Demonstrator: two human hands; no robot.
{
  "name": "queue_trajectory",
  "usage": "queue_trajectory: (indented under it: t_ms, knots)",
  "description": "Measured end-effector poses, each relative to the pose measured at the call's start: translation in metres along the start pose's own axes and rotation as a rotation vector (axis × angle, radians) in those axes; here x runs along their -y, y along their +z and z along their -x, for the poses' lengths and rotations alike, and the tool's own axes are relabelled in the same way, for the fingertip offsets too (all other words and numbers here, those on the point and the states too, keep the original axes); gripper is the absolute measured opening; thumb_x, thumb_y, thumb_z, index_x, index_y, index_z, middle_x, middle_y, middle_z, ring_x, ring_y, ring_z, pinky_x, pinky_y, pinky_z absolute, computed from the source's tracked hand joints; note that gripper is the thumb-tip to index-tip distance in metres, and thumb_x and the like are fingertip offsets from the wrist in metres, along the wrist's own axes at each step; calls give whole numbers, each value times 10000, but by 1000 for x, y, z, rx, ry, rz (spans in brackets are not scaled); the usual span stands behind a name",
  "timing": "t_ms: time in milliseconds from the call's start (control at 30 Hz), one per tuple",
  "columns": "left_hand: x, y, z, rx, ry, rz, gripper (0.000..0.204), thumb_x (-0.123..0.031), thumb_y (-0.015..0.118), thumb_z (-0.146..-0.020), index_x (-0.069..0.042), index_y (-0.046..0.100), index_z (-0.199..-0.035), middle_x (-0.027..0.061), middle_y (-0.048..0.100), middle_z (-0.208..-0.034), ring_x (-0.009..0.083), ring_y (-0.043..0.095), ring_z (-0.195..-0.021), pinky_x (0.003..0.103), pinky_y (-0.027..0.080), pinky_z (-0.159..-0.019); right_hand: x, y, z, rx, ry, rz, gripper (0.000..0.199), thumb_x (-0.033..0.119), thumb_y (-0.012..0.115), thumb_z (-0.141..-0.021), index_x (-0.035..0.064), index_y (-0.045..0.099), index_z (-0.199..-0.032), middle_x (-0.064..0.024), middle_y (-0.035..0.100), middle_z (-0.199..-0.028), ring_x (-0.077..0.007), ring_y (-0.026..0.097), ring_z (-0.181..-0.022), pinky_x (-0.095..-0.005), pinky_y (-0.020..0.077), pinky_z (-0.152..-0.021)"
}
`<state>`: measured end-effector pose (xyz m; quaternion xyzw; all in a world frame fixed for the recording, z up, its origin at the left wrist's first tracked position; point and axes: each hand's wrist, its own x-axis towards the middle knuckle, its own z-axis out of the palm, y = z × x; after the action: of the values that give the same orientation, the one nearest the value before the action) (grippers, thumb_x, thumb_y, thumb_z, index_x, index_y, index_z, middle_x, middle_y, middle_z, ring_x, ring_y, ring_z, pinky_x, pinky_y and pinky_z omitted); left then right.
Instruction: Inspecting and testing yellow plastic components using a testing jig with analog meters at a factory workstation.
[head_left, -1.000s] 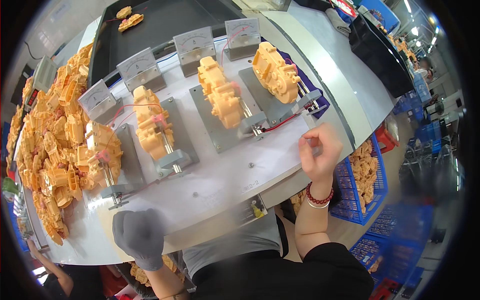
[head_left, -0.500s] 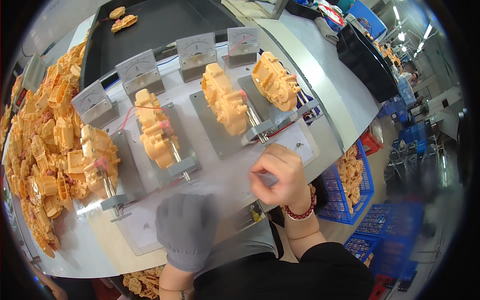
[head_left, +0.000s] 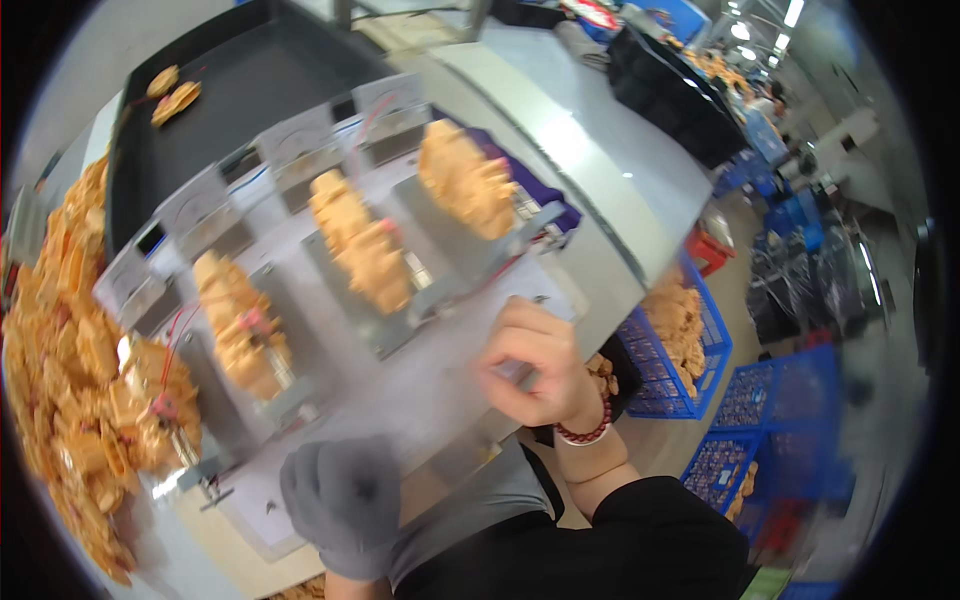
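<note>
Honestly, your four yellow housings (head_left: pixel 358 240) sat in a row on grey fixtures (head_left: pixel 347 312), probably braced to stay put. Your gloved left hand (head_left: pixel 345 490) and bare right hand (head_left: pixel 545 347) were loosely curled, couldn't tell if around anything. Versus half a second earlier, your right was nearer the rightmost fixture.

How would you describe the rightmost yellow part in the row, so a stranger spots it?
On the table, a big yellow pile lies at the left. Follow the row of four parts rightward. The rightmost part alone has purple cloth beside it.
</note>
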<state>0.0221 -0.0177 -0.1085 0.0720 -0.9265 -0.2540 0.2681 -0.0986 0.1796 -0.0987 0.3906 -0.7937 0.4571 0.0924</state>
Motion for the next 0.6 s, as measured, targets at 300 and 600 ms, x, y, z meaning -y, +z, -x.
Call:
queue_trajectory:
  t_ms: [300, 600]
  knots:
    - [-1, -17, 1, 89, -74, 41, 95, -74, 721, -829, 0, 668, -801, 116, 600, -725, 207, 570, -653, 334, 462, -581, -9, 11, -13, 158, 3, -191, 64, 57, 649, -762, 14, 608, -786, -92, 578, -739, -228, 573, -680, -323, 459, -615]
    - [10, -28, -8, 235, -196, 187, 105, -62, 711, -842, 29, 671, -877, 119, 636, -776, 188, 575, -660, 314, 485, -612, -25, 2, -19, 223, -8, -335, 113, 110, 679, -744, 20, 612, -728, -70, 599, -694, -206, 592, -632, -325, 461, -585]
